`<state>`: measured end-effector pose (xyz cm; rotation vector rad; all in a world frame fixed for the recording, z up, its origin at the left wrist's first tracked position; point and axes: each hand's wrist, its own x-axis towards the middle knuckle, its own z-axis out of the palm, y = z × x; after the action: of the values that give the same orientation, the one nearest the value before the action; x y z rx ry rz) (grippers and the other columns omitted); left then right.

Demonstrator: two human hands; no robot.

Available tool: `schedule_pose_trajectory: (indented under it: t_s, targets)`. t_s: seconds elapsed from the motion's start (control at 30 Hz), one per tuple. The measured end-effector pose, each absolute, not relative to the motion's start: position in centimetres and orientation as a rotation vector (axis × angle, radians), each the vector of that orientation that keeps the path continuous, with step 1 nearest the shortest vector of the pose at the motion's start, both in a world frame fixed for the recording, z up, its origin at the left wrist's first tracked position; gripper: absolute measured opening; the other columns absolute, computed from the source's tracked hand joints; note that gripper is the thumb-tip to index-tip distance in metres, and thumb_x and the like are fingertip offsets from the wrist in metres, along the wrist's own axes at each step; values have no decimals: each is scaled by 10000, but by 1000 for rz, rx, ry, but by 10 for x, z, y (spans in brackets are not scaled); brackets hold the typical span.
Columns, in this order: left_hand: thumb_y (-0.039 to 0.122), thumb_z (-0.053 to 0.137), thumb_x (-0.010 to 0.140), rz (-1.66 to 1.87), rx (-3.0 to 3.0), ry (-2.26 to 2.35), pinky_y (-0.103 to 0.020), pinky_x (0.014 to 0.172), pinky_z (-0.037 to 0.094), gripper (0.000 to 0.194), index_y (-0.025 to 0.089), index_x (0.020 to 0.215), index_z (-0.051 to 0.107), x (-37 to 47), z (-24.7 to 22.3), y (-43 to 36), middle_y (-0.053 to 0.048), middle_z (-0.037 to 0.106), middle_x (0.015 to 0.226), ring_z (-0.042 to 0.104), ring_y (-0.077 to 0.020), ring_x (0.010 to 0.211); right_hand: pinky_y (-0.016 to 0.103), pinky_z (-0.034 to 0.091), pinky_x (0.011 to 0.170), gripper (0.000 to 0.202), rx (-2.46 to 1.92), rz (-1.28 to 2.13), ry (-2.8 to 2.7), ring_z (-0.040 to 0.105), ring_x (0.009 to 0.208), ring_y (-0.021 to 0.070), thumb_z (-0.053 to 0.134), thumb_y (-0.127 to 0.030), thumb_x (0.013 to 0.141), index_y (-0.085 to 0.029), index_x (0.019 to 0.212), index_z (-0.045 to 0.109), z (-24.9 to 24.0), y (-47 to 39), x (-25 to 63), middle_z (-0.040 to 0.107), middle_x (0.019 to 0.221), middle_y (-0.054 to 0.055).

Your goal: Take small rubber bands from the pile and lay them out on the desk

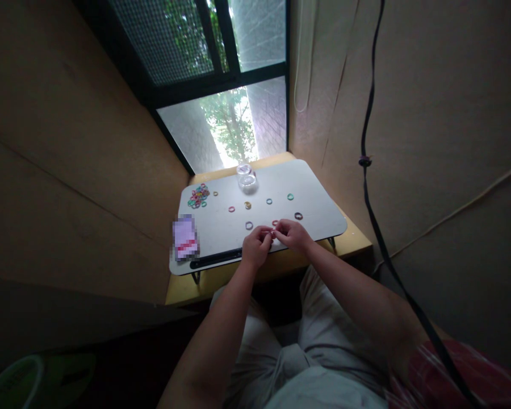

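Note:
My left hand (pixel 256 246) and my right hand (pixel 292 234) meet at the front edge of a white folding table (pixel 319 210). Between their pinched fingertips is a small pinkish band (pixel 273 231), held from both sides. A red ring (pixel 275 222) lies just beyond the fingers. Single rings lie spread over the tabletop: a dark one (pixel 298 216), a green one (pixel 290 196), a blue one (pixel 269 201), a yellow one (pixel 247 205), a pink one (pixel 231 209) and a greyish one (pixel 249 225). A mixed pile of colored rings (pixel 199 196) sits at the back left.
A clear plastic container (pixel 247 179) stands at the table's back edge near the window. A blurred purple packet (pixel 185 237) lies at the left. A black slotted bar (pixel 217 259) runs along the front edge. A dark cord (pixel 370 199) hangs at the right.

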<state>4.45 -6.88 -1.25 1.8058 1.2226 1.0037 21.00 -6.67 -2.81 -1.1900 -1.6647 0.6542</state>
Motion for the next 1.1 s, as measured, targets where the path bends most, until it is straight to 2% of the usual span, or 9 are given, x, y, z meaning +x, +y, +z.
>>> schedule_pose_trajectory:
  t_s: [0.27, 0.5, 0.77, 0.97, 1.1]
  targets:
    - [336, 576, 836, 1033, 1833, 1285, -235, 601, 435, 143, 213, 908, 590, 46, -12, -69, 11, 692, 715, 614, -120, 600, 307, 500, 807, 87, -1180, 662, -1693, 674, 950, 215, 602, -242, 782, -219, 700, 584, -27, -68, 210, 671, 707, 13]
    - [441, 557, 849, 1012, 1887, 1295, -235, 571, 396, 240, 208, 796, 554, 45, -9, -71, 25, 631, 643, 548, -113, 558, 307, 499, 814, 113, -1184, 678, -1685, 670, 896, 201, 601, -237, 765, -221, 662, 557, -23, -69, 209, 632, 641, -6]
    - [420, 566, 845, 1019, 1864, 1320, -234, 578, 396, 212, 210, 816, 571, 47, -11, -69, 20, 642, 667, 552, -114, 572, 314, 504, 809, 128, -1179, 691, -1676, 661, 849, 193, 607, -263, 770, -222, 657, 563, -20, -71, 208, 636, 647, -6]
    - [380, 568, 841, 1012, 1900, 1319, -234, 577, 402, 171, 211, 829, 586, 47, -9, -70, 22, 650, 681, 559, -111, 575, 299, 491, 814, 120, -1157, 687, -1680, 659, 928, 201, 567, -246, 799, -218, 681, 569, -24, -69, 209, 639, 682, 5]
    - [356, 563, 843, 999, 1905, 1293, -236, 592, 421, 149, 211, 834, 599, 46, -8, -70, 18, 672, 709, 581, -113, 592, 289, 492, 766, 96, -1160, 682, -1661, 658, 909, 200, 566, -239, 796, -217, 703, 565, -26, -68, 209, 649, 711, 11]
